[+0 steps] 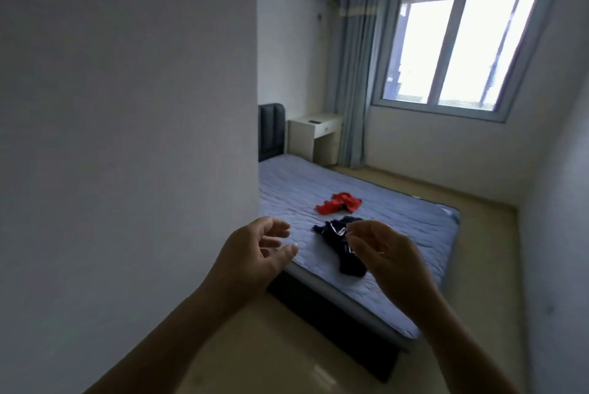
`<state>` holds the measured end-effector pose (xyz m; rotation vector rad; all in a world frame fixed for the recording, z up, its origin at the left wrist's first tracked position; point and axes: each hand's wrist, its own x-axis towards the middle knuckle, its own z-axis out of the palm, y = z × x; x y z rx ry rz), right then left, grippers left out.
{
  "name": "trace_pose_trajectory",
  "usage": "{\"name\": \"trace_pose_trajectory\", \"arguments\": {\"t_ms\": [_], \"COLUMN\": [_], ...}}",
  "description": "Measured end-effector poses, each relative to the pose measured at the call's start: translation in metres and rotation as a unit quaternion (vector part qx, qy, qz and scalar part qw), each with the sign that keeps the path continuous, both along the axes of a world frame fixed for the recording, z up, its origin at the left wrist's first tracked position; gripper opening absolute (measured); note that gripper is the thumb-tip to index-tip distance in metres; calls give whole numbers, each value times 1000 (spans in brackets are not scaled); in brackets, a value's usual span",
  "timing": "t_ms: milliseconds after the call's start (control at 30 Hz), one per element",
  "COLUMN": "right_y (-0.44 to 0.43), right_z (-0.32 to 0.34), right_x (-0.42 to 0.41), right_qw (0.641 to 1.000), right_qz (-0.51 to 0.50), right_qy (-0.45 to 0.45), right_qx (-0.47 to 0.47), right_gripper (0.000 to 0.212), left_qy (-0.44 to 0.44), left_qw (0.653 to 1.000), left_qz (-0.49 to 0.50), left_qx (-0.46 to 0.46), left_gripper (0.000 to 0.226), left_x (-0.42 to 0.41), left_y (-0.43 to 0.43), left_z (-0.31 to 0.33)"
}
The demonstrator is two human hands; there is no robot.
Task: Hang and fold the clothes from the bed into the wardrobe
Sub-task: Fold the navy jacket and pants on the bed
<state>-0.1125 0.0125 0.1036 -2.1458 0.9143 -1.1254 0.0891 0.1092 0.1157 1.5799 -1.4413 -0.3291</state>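
**Matt cloth above a glossy floor**

The bed cover (398,212) is matt quilted cloth, stitched in squares. The red garment (339,202) and the dark garment (334,243) are soft, crumpled fabric. The floor (287,349) is smooth and glossy, the wall (127,106) matt, the headboard (271,132) dark and padded.

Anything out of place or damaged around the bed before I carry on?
Nothing stands out. The crumpled red cloth garment and the crumpled navy garment with white stripes lie unfolded on the blue-grey quilted bed, as this job expects. Nothing looks spilled or damaged.
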Motion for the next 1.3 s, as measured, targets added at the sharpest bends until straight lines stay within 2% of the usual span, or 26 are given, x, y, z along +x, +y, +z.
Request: {"name": "trace_pose_trajectory", "arguments": {"t_ms": [167,367,733,1067,1167,1300], "right_y": [-34,-86,-222,-374,-437,-486], "right_z": [-20,-35,-50,-74,-73,-63], "right_x": [-80,-180,-316,-371,-386,-403], "right_qw": [994,982,973,965,963,961], "right_qz": [-104,-181,-220,-249,-249,-258], "right_qy": [8,-18,-13,21,43,35], "right_qx": [24,43,68,84,93,93], "right_gripper": [15,17,12,10,10,11], "left_qy": [-2,-13,-3,18,30,19], "left_qw": [992,979,970,964,962,959], "left_qz": [-125,-199,-237,-258,-261,-271], "left_qx": [23,36,59,66,73,81], "left_gripper": [21,25,23,20,22,20], "left_x": [-62,-154,-292,-345,-360,-378], "left_y": [-82,-171,-319,-480,-551,-604], "left_z": [-19,-38,-62,-87,-88,-87]}}
